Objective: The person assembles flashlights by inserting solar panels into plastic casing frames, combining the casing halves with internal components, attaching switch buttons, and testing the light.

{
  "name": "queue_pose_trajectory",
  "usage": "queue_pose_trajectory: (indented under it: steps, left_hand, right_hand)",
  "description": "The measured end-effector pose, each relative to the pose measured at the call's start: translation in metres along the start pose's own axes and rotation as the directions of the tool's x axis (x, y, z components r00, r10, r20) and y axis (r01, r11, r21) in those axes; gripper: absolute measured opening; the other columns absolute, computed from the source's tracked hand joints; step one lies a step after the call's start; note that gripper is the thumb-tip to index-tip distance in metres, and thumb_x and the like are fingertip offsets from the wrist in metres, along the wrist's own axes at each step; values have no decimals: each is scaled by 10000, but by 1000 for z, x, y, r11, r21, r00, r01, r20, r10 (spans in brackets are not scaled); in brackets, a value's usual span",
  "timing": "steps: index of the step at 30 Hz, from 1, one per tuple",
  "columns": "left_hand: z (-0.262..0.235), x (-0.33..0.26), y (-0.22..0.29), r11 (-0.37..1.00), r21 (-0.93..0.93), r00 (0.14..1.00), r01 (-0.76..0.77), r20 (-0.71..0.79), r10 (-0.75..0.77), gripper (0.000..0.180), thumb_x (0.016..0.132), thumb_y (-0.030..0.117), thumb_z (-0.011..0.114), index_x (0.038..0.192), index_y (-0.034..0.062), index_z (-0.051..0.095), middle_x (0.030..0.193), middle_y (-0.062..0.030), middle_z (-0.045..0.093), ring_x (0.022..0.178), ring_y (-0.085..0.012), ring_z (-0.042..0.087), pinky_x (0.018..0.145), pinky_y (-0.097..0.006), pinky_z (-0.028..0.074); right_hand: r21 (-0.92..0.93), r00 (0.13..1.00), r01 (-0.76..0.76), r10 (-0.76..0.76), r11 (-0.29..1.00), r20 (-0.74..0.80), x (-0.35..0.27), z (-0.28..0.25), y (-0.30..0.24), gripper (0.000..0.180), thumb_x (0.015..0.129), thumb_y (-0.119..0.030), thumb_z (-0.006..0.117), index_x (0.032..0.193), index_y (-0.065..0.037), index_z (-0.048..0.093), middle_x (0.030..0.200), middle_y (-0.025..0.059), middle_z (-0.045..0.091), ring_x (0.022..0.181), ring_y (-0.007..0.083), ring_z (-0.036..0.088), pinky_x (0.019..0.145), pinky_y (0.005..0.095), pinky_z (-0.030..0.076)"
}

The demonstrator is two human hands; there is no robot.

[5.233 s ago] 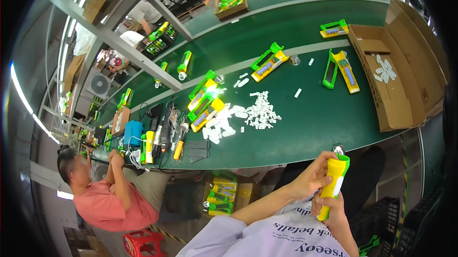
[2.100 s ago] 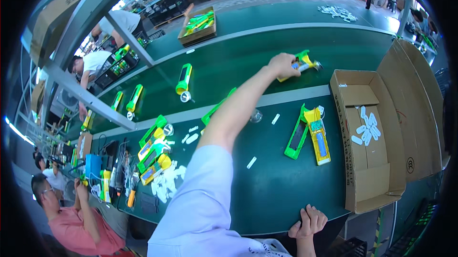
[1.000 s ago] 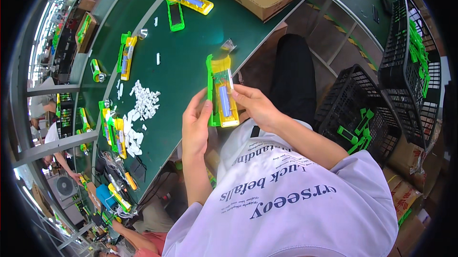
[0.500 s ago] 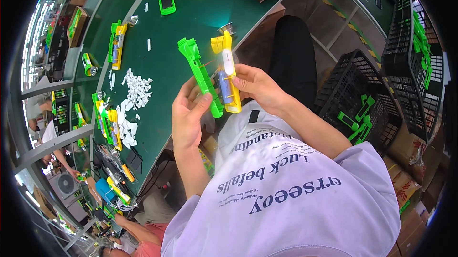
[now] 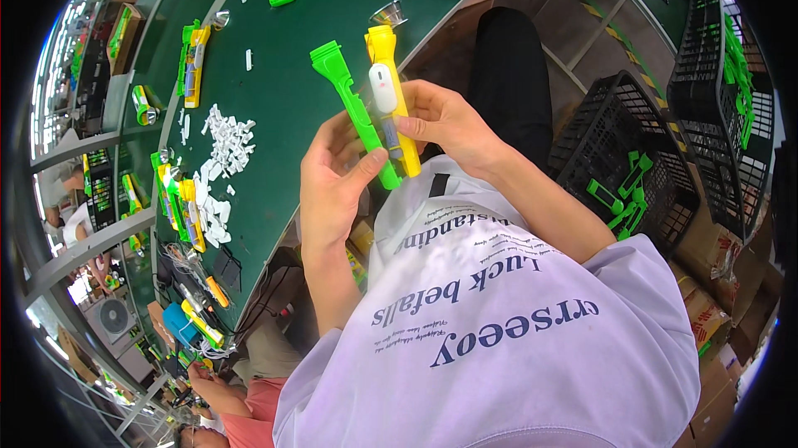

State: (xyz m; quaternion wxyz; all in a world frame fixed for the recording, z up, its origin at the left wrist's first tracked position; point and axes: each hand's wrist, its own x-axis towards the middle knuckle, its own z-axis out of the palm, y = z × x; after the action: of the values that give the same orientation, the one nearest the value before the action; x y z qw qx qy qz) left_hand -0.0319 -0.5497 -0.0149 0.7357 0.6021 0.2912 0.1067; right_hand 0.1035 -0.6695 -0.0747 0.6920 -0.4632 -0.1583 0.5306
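A long bright-green plastic shell half (image 5: 356, 111) was gripped in the left hand (image 5: 332, 190), the thumb pressed across its lower end and the fingers (image 5: 337, 134) curled behind it. Just beside it, touching along its length, a yellow plastic flashlight body with a white oval button (image 5: 391, 86) was held in the right hand (image 5: 445, 124), whose fingers were closed around its lower part. Both pieces were raised in front of the chest, above the near edge of the dark green worktop (image 5: 291, 74), their upper ends pointing away from the person. On the worktop a heap of small white plastic parts (image 5: 220, 165) lay well apart from the hands, with further green-and-yellow flashlights (image 5: 191, 61) near it. A small silver funnel-shaped reflector (image 5: 388, 13) rested at the worktop's edge, just beyond the yellow body's tip. A black plastic crate holding green parts (image 5: 632, 165) stood to the person's right.
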Motion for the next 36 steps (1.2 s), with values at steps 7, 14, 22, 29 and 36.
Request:
queue_pose_trajectory:
  steps: [7, 14, 22, 29, 36]
  left_hand:
    - [5, 5, -8, 999, 35, 999, 18, -38, -17, 578, 839, -28, 717, 1331, -64, 416, 1164, -178, 612, 1033, -195, 627, 892, -308, 538]
    - [7, 5, -4, 998, 60, 999, 36, -23, -35, 579, 837, -16, 720, 1334, -68, 426, 1137, -179, 639, 1023, -199, 649, 892, -305, 541]
    - [3, 6, -5, 999, 37, 999, 32, -7, -32, 583, 835, -12, 722, 1337, -68, 431, 1133, -178, 644, 1013, -197, 652, 888, -308, 542]
    - [8, 7, -11, 1000, 15, 1000, 8, -12, -8, 585, 830, -24, 721, 1337, -69, 431, 1125, -173, 644, 1005, -197, 653, 880, -308, 544]
    - [6, 4, -13, 998, 69, 1000, -16, -9, 16, 553, 817, -23, 735, 1310, -67, 486, 1123, -178, 650, 997, -207, 662, 867, -315, 553]
  right_hand:
    - [-20, 999, 35, -35, 999, -12, -1, 3, -2, 443, 925, -212, 686, 1276, 11, 530, 952, 45, 652, 813, 102, 609, 660, 242, 496]
    - [-27, 999, 54, -54, 998, 8, -1, 1, 1, 432, 934, -185, 672, 1285, 15, 521, 964, 53, 652, 817, 107, 612, 654, 240, 499]
    - [-58, 997, 80, -80, 995, 3, 1, 0, 1, 418, 921, -173, 688, 1267, 1, 532, 998, 52, 631, 892, 116, 594, 720, 264, 513]
    - [-65, 994, 113, -112, 991, 16, 2, -3, 4, 431, 901, -178, 713, 1258, -3, 547, 1015, 52, 611, 932, 127, 580, 769, 280, 531]
    - [-109, 998, 48, -43, 993, 48, -3, -3, 0, 486, 895, -190, 719, 1309, -7, 544, 981, 60, 634, 885, 130, 603, 749, 281, 550]
